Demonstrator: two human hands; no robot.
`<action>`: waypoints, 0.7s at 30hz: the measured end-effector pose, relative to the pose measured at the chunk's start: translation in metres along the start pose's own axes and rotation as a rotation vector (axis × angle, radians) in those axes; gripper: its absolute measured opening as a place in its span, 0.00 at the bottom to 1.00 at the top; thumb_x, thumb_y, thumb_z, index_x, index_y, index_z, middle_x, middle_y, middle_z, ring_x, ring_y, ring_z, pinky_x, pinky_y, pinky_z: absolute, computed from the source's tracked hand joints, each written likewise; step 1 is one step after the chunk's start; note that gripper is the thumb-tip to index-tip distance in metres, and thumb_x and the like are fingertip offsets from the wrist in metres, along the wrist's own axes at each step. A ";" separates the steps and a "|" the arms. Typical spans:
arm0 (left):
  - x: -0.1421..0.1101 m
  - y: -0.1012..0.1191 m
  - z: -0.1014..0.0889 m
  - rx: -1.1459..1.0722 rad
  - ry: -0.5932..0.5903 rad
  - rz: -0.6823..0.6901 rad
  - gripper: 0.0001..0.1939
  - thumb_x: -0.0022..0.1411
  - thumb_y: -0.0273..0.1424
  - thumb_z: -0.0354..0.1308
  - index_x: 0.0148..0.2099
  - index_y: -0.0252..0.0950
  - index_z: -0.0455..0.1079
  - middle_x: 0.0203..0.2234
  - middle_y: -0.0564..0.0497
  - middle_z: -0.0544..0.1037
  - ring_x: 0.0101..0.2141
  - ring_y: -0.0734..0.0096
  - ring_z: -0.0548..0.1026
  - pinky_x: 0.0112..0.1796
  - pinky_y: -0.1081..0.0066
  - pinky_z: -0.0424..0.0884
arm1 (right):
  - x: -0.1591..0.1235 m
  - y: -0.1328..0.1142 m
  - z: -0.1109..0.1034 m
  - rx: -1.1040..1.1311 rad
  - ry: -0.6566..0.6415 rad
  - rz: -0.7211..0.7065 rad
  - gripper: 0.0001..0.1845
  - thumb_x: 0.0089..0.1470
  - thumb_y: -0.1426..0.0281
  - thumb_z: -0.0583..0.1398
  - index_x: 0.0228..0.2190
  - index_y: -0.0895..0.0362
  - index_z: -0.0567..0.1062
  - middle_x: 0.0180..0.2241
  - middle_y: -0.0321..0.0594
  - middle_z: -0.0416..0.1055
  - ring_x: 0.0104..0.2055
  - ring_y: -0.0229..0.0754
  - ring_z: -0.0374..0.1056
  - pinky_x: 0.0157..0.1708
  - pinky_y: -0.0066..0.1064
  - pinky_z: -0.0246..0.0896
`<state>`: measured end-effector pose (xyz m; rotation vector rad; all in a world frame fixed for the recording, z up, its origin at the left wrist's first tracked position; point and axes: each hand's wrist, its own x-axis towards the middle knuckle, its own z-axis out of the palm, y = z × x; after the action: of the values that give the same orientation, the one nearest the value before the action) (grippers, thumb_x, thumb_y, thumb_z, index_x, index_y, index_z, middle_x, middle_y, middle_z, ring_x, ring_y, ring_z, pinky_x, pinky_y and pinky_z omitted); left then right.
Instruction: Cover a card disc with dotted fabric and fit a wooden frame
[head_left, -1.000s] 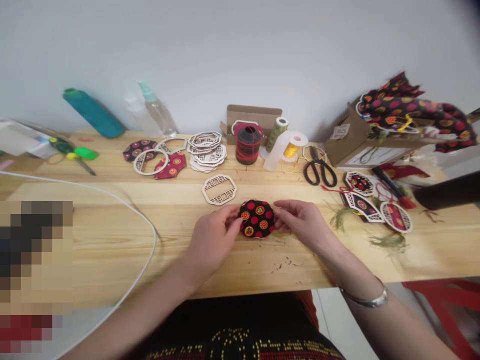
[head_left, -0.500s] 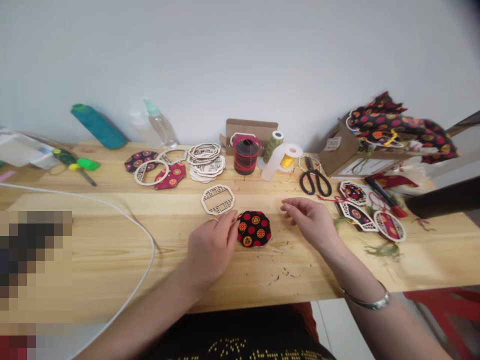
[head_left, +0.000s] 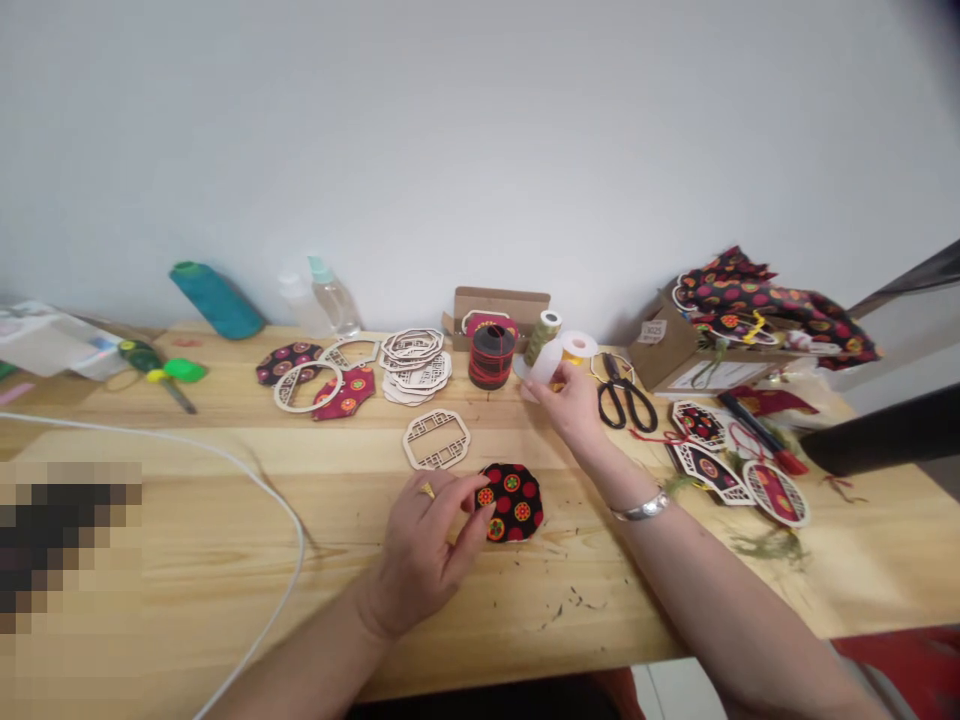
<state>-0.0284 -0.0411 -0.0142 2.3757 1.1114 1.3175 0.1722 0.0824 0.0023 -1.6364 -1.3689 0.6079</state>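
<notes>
Head view: hands apart. My left hand is on the near side of the table, fingertips resting on the left edge of a black octagonal fabric piece with red and floral dots; it looks like a light touch, not a clamp. The piece lies flat on the pine table, near centre. My right hand is up at the far side, fingers on a translucent white spool; can't tell if it's actually gripped. A green thread spool stands just behind it, and a black-and-red thread spool sits just left. A wooden lattice frame lies just far-left of the fabric piece, and a stack of wooden frames sits beyond that. Black-handled scissors lie right of my right hand. Further right: assembled lattice pieces and a cardboard box with patterned fabric. Far left: a teal thread cone and a spray bottle.
</notes>
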 end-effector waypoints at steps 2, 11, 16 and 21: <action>0.000 0.000 0.000 -0.014 0.020 -0.051 0.18 0.60 0.22 0.56 0.53 0.33 0.64 0.29 0.51 0.72 0.33 0.69 0.71 0.39 0.65 0.69 | -0.004 -0.002 -0.007 0.007 0.005 -0.012 0.14 0.41 0.65 0.65 0.32 0.60 0.77 0.33 0.46 0.77 0.35 0.49 0.71 0.38 0.43 0.65; -0.001 0.011 0.000 -0.419 0.006 -0.278 0.22 0.62 0.29 0.58 0.58 0.41 0.62 0.42 0.47 0.72 0.34 0.72 0.70 0.37 0.67 0.71 | -0.112 -0.029 -0.070 0.210 -0.284 -0.261 0.09 0.58 0.68 0.58 0.41 0.52 0.73 0.37 0.39 0.75 0.37 0.39 0.71 0.36 0.32 0.70; 0.005 0.034 -0.007 -0.640 -0.174 -0.368 0.25 0.58 0.39 0.62 0.57 0.43 0.65 0.42 0.46 0.74 0.34 0.69 0.71 0.32 0.66 0.72 | -0.160 -0.020 -0.060 0.287 -0.474 -0.220 0.15 0.60 0.68 0.56 0.49 0.49 0.68 0.44 0.42 0.69 0.45 0.43 0.68 0.43 0.36 0.69; 0.007 0.043 -0.006 -0.625 -0.221 -0.540 0.13 0.58 0.34 0.62 0.46 0.40 0.73 0.33 0.49 0.79 0.31 0.68 0.73 0.31 0.65 0.73 | -0.170 -0.007 -0.042 0.230 -0.414 -0.198 0.21 0.57 0.68 0.59 0.52 0.48 0.64 0.46 0.45 0.67 0.46 0.47 0.68 0.44 0.43 0.70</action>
<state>-0.0092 -0.0674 0.0152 1.5765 0.9872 0.9871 0.1573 -0.0921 0.0002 -1.2145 -1.6622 0.9840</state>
